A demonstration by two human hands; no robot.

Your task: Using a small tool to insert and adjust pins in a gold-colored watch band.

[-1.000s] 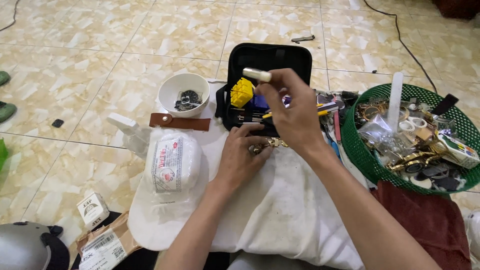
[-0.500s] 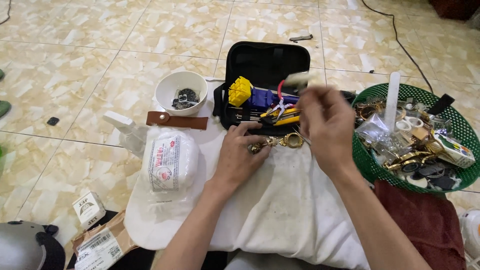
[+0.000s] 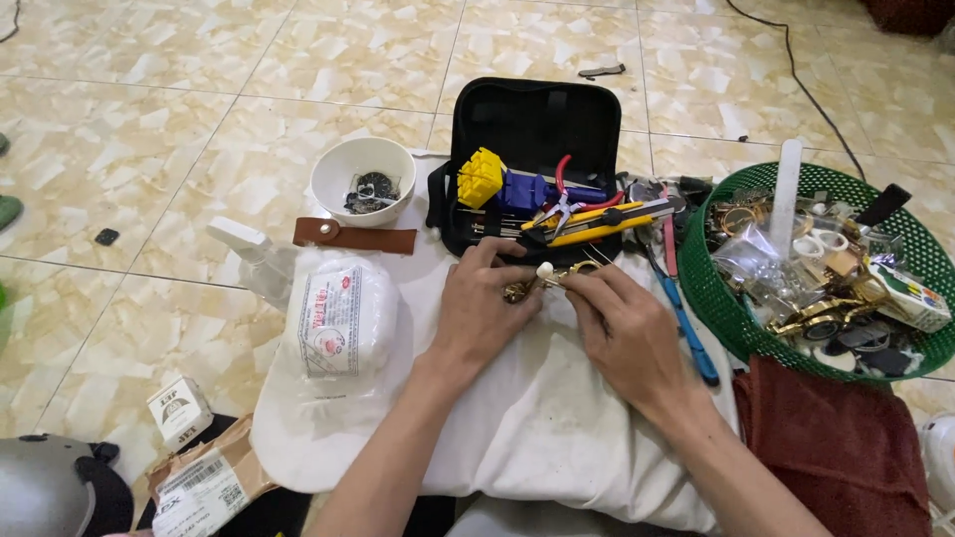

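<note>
Gold watch (image 3: 519, 289) between fingers (image 3: 557, 281) of both hands, on white cloth (image 3: 537, 418).

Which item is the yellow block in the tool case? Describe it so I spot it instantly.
Find the open black tool case at the top edge of the white cloth, just beyond both hands. At its left end, right of the white bowl, sits the yellow block. It is the only chunky, ridged yellow piece; the other yellow items there are long thin handles.

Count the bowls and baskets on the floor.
2. A white bowl sits left of the black tool case; a green mesh basket full of small parts sits right of the hands. Others may lie outside the view.
</note>
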